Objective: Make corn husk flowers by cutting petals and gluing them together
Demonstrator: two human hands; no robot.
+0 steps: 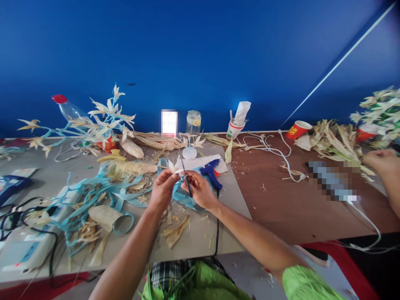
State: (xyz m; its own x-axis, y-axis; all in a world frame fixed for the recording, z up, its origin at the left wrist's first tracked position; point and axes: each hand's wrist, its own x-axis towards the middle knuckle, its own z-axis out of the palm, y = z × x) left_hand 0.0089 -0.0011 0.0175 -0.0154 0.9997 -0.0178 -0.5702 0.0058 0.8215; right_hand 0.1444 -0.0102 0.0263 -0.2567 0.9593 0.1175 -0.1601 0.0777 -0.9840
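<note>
Pointing forward, scissors (188, 186) lean slightly left in right-hand fingers (194, 176).

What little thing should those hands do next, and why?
Maybe one small snip by the flower: the left hand pinches a pale husk flower in its fingers, and the right hand holds a dark tool, probably scissors, pointing up close beside it.

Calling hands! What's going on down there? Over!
Left hand pinching cream-white husk flower. Right hand gripping slim black tool beside it. Blue plastic glue gun lying close to right hand.
</note>
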